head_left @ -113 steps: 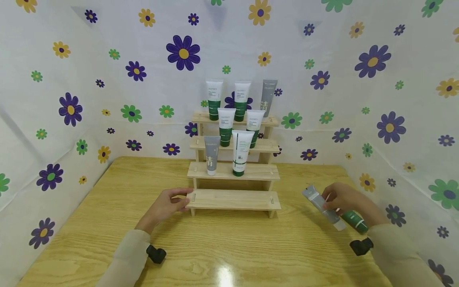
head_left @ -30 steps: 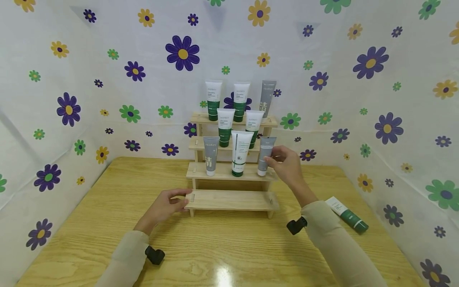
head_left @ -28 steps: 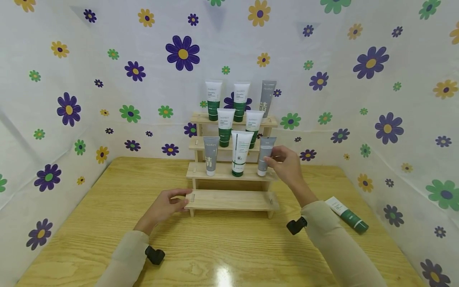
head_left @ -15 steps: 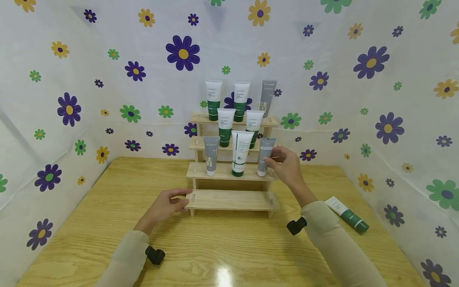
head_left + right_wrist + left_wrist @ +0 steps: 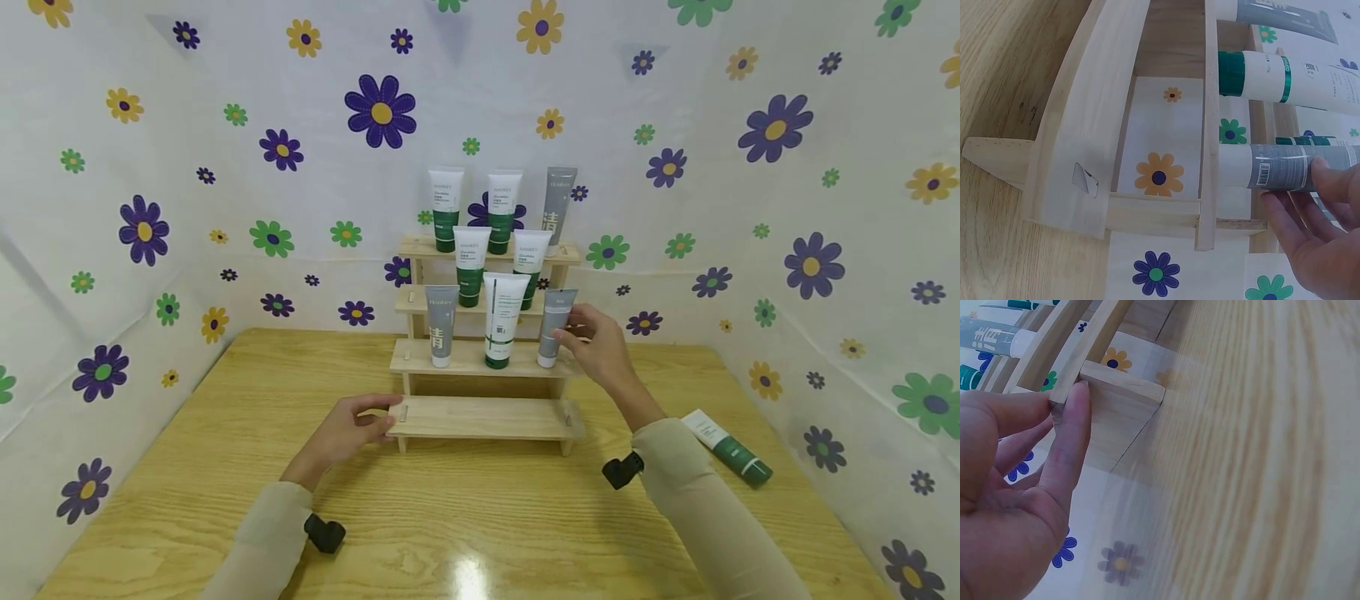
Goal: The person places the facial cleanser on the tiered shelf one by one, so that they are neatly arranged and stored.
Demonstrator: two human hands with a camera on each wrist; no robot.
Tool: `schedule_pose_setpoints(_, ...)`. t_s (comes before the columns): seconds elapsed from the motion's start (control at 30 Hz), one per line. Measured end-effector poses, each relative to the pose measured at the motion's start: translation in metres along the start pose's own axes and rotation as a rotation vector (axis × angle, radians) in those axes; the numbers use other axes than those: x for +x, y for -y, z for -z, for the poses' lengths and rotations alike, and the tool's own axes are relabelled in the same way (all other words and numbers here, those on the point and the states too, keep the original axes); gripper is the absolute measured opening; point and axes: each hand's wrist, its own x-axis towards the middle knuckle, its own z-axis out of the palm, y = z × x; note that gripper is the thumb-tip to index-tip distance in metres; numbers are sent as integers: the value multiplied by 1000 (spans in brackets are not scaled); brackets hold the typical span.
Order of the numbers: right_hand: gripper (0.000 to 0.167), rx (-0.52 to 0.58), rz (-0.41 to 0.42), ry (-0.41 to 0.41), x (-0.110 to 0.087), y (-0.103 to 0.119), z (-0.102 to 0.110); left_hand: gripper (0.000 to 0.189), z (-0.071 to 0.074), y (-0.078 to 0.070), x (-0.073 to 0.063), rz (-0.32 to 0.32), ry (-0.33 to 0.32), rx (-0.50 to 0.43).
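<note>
A tiered wooden display stand (image 5: 487,417) stands mid-table. My left hand (image 5: 347,432) pinches the left end of its lowest shelf between thumb and fingers, as the left wrist view also shows. With my right hand (image 5: 600,346) I hold a grey tube (image 5: 555,321) by its side, upright, cap down on the right end of the second shelf from the bottom. In the right wrist view the tube's white cap (image 5: 1234,165) meets the shelf board. Left of it on that shelf stand a white-and-green tube (image 5: 504,321) and another grey tube (image 5: 441,325).
Two white-and-green tubes (image 5: 470,267) stand on the third shelf. The top shelf bears two more (image 5: 446,208) and a grey tube (image 5: 558,204). A white-and-green tube (image 5: 727,448) lies on the table at right. Flowered cloth (image 5: 300,208) encloses the back and sides.
Since the oldest frame, my right hand has carried the grey tube from the table's right side up onto the second shelf. Over the last second it stays nearly still. My left hand has not moved.
</note>
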Motion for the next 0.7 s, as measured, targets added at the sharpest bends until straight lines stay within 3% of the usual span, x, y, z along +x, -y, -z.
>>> schedule_pose_setpoints(0.37, 38, -30, -9, -29, -2, -1, 1, 48, 0, 1, 0, 3, -7, 13)
schedule_pose_setpoints(0.7, 49, 103, 121, 176, 5, -8, 4, 46, -1, 0, 0, 25, -18, 29)
